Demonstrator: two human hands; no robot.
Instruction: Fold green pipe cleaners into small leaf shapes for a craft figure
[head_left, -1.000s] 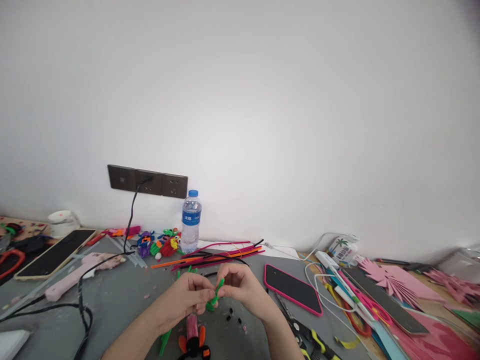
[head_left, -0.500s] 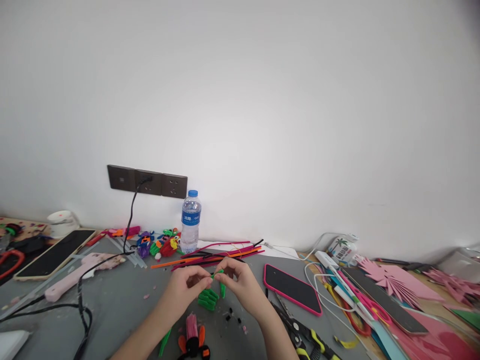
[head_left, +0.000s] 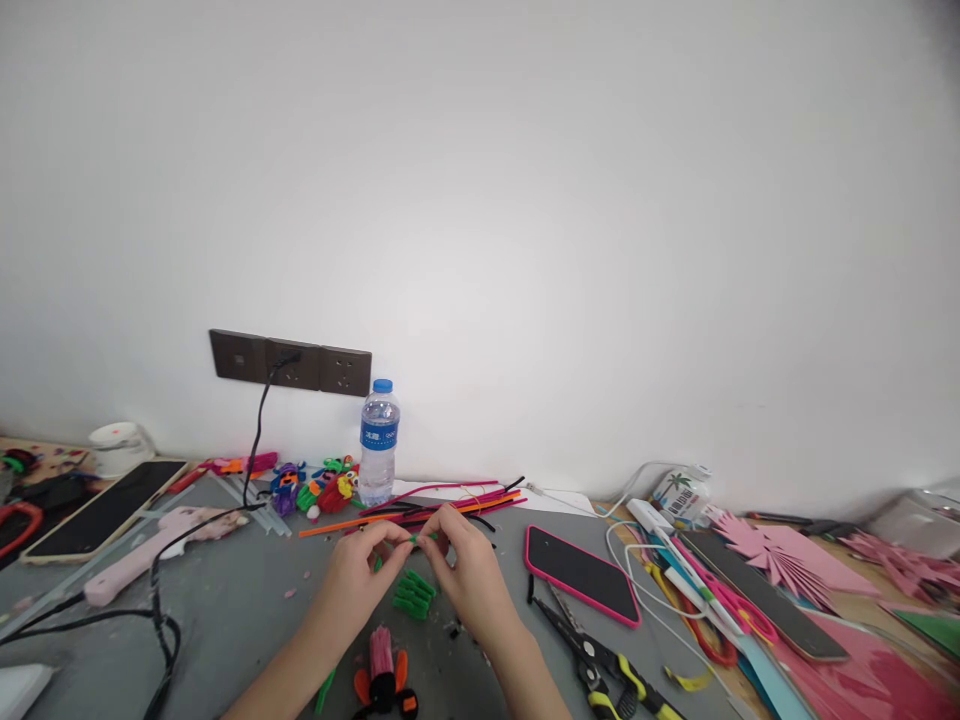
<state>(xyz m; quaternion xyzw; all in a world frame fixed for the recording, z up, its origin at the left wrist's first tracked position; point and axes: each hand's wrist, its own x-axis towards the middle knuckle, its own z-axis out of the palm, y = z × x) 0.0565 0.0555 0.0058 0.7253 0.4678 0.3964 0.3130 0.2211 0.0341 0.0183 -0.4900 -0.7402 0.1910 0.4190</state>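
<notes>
My left hand (head_left: 365, 563) and my right hand (head_left: 465, 562) meet over the grey table, thumbs and forefingers pinching a short green pipe cleaner (head_left: 415, 539) between them. Most of that piece is hidden by the fingers. Just below lies a bundle of folded green pipe cleaners (head_left: 413, 595). Nearer me, between my forearms, is a pipe-cleaner figure (head_left: 382, 665) with a pink top, black middle and orange loops. A loose green pipe cleaner (head_left: 324, 690) lies beside my left forearm. Small black bits (head_left: 454, 630) show by my right wrist.
Behind my hands lie long pipe cleaners (head_left: 435, 510) and a water bottle (head_left: 379, 445). A pink glue gun (head_left: 142, 555) with a black cord is at left. At right are a pink-cased phone (head_left: 581, 574), yellow-black pliers (head_left: 592, 665) and pink paper (head_left: 862, 670).
Both hands have shifted slightly left with the green pipe cleaner. Its end, which hung below my right fingers, no longer shows there. The view has turned slightly.
</notes>
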